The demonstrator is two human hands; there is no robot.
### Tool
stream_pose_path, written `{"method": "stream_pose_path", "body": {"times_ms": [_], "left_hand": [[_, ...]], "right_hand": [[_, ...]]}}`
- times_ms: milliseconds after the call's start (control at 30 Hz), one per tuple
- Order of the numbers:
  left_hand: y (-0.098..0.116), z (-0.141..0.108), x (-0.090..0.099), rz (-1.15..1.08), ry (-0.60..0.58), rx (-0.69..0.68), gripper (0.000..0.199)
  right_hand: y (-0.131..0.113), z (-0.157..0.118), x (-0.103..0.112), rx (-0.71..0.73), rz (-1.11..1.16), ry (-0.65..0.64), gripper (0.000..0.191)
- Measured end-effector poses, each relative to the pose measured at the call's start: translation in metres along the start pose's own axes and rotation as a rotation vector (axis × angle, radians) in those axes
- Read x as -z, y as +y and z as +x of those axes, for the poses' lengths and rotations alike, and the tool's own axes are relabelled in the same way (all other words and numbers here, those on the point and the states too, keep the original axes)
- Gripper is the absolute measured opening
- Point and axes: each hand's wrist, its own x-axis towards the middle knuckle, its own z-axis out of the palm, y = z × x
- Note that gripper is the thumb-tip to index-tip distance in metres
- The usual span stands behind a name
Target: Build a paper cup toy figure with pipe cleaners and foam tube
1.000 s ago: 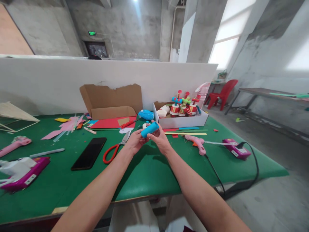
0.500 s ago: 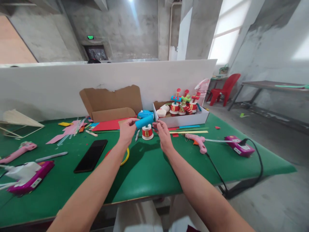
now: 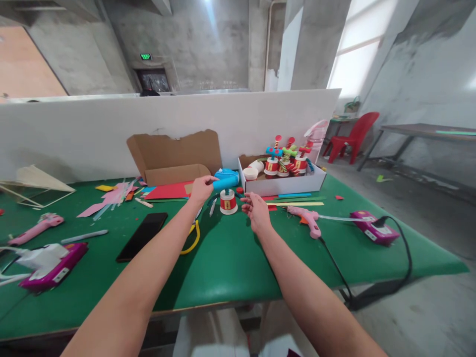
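A blue paper tube (image 3: pixel 223 184) lies across the top of a red and white paper cup (image 3: pixel 228 203), which stands upside down on the green table. My left hand (image 3: pixel 203 189) pinches the tube's left end. Between tube and cup a short dark folded-paper stem shows. Dark green folded paper strips stick out at both sides of the cup. The right folded paper strip (image 3: pixel 240 195) ends at the fingertips of my right hand (image 3: pixel 256 209), which are closed on its tip. Behind the tube sits a bright blue object (image 3: pixel 228 173), partly hidden.
Right of my hands, a white box (image 3: pixel 284 187) holds several finished cup figures. A pink glue gun (image 3: pixel 308 220) is wired to a purple power strip (image 3: pixel 374 228). On the left lie a black phone (image 3: pixel 142 237), scissors with yellow handles (image 3: pixel 193 243), and paper scraps (image 3: pixel 111 198).
My right hand has moved slightly right and down, away from the tube. The tube has come down a little over the cup, still in my left hand. The view has shifted slightly.
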Motion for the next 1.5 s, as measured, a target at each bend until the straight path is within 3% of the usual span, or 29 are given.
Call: {"method": "stream_pose_path", "body": {"times_ms": [900,1133,1267,1400,1500], "left_hand": [[0.005,0.005,0.004,0.123,-0.043,-0.068,0.029],[0.016,0.003,0.006,0.013,-0.008,-0.030,0.022],[0.034,-0.015,0.004,-0.278,0.063,0.053,0.027],[0.045,-0.051,-0.006,-0.489,-0.024,0.180,0.028],[0.047,-0.071,-0.009,-0.483,-0.054,0.237,0.025]], "right_hand": [[0.002,0.001,0.002,-0.042,-0.063,-0.065,0.017],[0.001,0.002,0.003,-0.054,-0.064,-0.074,0.015],[-0.005,0.007,0.007,-0.027,-0.037,-0.057,0.016],[-0.015,0.010,0.010,-0.023,0.002,-0.099,0.017],[-0.022,0.009,0.011,-0.076,-0.008,-0.228,0.018]]}}
